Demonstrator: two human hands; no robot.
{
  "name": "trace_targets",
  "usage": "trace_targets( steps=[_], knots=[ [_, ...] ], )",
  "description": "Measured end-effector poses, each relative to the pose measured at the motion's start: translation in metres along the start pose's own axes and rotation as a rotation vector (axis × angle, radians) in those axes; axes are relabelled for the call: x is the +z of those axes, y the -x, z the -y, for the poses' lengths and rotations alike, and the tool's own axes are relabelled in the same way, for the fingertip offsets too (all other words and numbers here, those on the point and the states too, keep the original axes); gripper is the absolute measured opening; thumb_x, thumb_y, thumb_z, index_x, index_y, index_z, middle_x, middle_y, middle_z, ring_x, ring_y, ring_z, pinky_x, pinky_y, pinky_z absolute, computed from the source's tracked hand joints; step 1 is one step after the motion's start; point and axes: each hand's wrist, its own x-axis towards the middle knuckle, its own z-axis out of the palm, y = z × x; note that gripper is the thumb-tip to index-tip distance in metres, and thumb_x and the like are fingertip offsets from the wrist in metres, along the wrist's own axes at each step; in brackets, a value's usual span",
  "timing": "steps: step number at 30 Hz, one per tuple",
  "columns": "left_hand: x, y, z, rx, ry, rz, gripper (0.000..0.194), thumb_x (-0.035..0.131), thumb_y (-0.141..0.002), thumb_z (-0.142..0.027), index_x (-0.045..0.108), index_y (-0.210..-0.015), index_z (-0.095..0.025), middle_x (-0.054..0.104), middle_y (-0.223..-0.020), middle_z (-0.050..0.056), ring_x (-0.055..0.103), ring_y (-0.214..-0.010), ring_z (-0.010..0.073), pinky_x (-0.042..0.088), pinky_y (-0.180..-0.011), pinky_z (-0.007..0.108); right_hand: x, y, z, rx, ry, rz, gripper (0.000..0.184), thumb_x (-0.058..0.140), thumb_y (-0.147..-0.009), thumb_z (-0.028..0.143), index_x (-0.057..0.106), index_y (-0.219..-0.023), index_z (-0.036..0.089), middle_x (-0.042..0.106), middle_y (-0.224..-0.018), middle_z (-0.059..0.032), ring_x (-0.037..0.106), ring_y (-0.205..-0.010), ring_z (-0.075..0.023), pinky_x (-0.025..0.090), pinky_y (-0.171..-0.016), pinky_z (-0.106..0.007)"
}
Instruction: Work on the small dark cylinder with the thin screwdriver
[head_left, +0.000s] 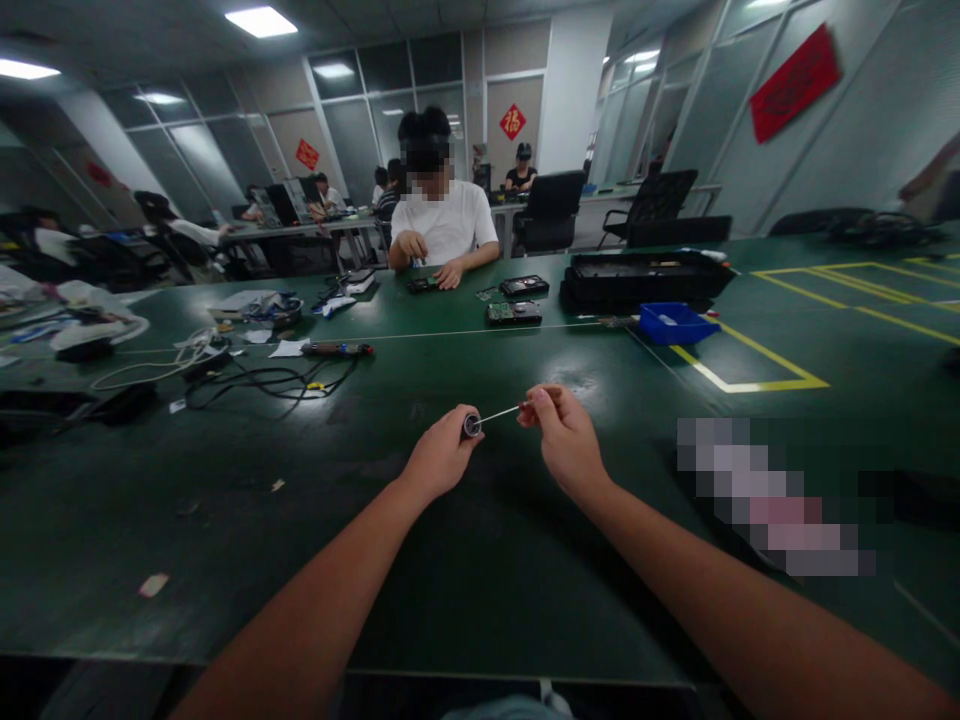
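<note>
My left hand (441,456) is closed around a small dark cylinder (471,426) whose round, pale-rimmed end faces up and toward me. In my right hand (564,436), the fingers pinch the dark red handle of a thin screwdriver (499,414). Its bright metal shaft points left, and the tip meets the open end of the cylinder; how deep it reaches I cannot tell. Both hands are held above the green table (480,560), near its middle.
Across the table a person in a white shirt (442,225) handles a circuit board. Hard drives (514,312), a black tray (645,280) and a blue bin (675,324) lie ahead. Black cables (262,385) and a brown electric screwdriver (337,349) are at left. A blurred-out object (772,500) lies right.
</note>
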Motion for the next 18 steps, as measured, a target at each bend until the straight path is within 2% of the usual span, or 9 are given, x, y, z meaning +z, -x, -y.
trace_targets(
  steps=[8, 11, 15, 18],
  knots=[
    [0.002, 0.000, 0.001, 0.022, 0.061, -0.031, 0.012, 0.058, -0.091, -0.023, 0.056, -0.103, -0.023, 0.065, -0.097, 0.002, 0.060, -0.087, 0.0186, 0.044, -0.078, 0.031, 0.003, 0.006, 0.008, -0.064, 0.090, 0.073, 0.024, 0.055, -0.096, 0.044, 0.060, -0.097, 0.021, 0.070, -0.085, -0.0048, 0.067, -0.074, -0.0182, 0.054, -0.071, -0.034],
    [0.002, 0.000, 0.002, 0.028, 0.078, -0.038, 0.012, 0.058, -0.091, -0.022, 0.055, -0.103, -0.023, 0.065, -0.097, 0.002, 0.060, -0.087, 0.0186, 0.044, -0.078, 0.030, 0.000, 0.009, 0.013, -0.108, 0.265, 0.079, 0.026, 0.060, -0.093, 0.046, 0.062, -0.088, 0.021, 0.070, -0.076, -0.0031, 0.067, -0.069, -0.0181, 0.050, -0.066, -0.031],
    [0.002, 0.001, 0.003, 0.034, 0.078, -0.037, 0.014, 0.057, -0.092, -0.022, 0.054, -0.105, -0.023, 0.064, -0.098, 0.002, 0.060, -0.088, 0.0189, 0.042, -0.076, 0.030, -0.004, 0.011, 0.018, -0.186, 0.516, 0.072, 0.035, 0.068, -0.086, 0.051, 0.057, -0.070, 0.022, 0.065, -0.062, -0.0004, 0.059, -0.055, -0.0153, 0.040, -0.054, -0.028],
    [0.002, 0.001, 0.002, 0.035, 0.084, -0.033, 0.012, 0.056, -0.092, -0.023, 0.054, -0.104, -0.023, 0.063, -0.096, 0.001, 0.059, -0.087, 0.0185, 0.042, -0.076, 0.030, -0.003, 0.013, 0.019, -0.237, 0.546, 0.099, 0.027, 0.065, -0.089, 0.046, 0.061, -0.080, 0.022, 0.070, -0.072, -0.0027, 0.063, -0.060, -0.0165, 0.043, -0.057, -0.029]
  ],
)
